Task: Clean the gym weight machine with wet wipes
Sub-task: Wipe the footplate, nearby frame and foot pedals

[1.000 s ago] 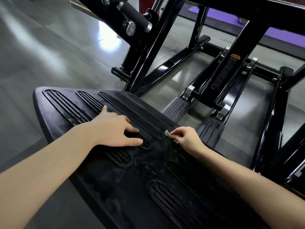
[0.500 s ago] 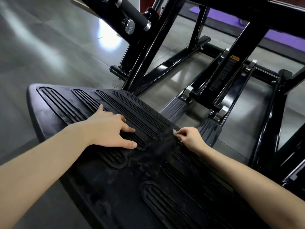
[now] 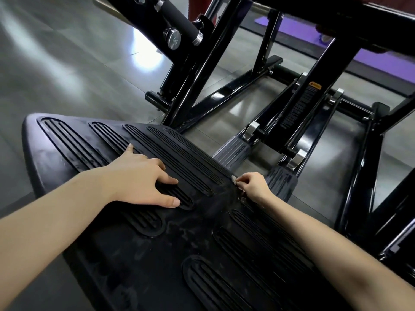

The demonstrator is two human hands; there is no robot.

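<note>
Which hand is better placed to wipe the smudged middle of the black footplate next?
Right, probably. The right hand pinches the small wipe at the far edge of the footplate, right beside the smudged centre strip. The left hand lies flat on the ribbed grooves, holding nothing.

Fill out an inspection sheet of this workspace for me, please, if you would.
Surface: black ribbed footplate, with pale smears and dust across its middle.
Job's things: small crumpled wipe at the footplate's far edge.
Clutter: nothing seen.
Hands: left hand rests flat on the ribs, fingers spread; right hand pinches the wipe.
Cables: nothing seen.
Surroundings: black machine frame with a foam-covered handle and an orange warning label; glossy grey floor; purple mat beyond.
</note>
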